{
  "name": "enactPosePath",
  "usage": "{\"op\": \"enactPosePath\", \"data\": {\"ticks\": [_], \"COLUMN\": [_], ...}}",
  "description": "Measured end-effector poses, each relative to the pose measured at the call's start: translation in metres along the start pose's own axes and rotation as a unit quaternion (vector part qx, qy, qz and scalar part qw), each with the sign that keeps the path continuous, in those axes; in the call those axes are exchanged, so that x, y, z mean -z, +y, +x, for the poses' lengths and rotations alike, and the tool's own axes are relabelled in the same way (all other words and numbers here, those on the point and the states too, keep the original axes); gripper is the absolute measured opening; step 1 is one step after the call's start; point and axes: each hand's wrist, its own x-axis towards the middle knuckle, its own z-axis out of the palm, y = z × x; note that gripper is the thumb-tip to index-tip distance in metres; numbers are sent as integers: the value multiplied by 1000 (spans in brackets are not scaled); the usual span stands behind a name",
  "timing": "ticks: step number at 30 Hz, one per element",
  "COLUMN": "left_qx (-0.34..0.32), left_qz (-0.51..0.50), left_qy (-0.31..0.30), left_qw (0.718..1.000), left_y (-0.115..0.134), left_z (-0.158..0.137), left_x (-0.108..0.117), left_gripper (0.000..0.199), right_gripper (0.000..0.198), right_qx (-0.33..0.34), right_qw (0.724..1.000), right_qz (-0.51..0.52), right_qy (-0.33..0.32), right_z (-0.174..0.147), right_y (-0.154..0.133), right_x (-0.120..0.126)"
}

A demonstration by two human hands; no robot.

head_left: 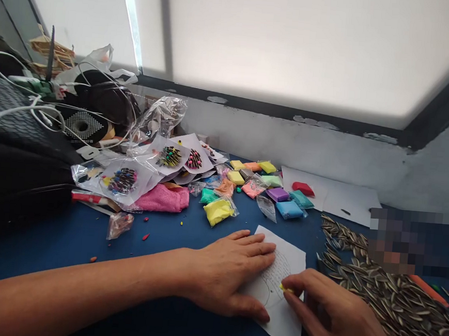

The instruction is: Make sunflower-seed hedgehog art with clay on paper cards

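Note:
A white sheet of paper [285,325] with a pencil-like outline and rows of small marks lies on the blue table. My left hand [232,272] rests flat on its left side, fingers stretched out and thumb spread. Between the thumb and fingertips of my right hand [333,311] is a small bit of yellow modelling clay [283,287], close to or touching the drawn area. Whether it presses on the paper I cannot tell. Right of the sheet spreads a heap of striped sunflower seeds [396,300]. An opened yellow clay pack [218,212] sits beyond my left hand.
Several coloured clay packs [278,194] lie behind the paper. At the left are bagged seed-and-clay pieces on paper [124,181], a pink cloth [163,198] and a black bag [18,172]. Another white sheet [331,194] lies by the wall. Pixelation hides a patch at the right.

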Motion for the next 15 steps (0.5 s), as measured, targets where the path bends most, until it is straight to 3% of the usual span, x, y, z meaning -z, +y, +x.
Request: {"op": "enactPosePath", "data": {"ticks": [7,15], "left_qx": [-2,-15], "left_qz": [-9,0], "left_qy": [17,17], "left_qw": [1000,1000], "left_y": [-3,-3], "left_z": [0,-1], "left_x": [-3,0], "left_gripper": [91,82], "right_gripper": [17,19], "right_qx": [42,51], "right_qw": [999,997], "right_qz": [-5,-65], "right_qy": [3,-3], "right_z": [-5,-5], "right_y": [4,5], "right_x": [-19,-24]}}
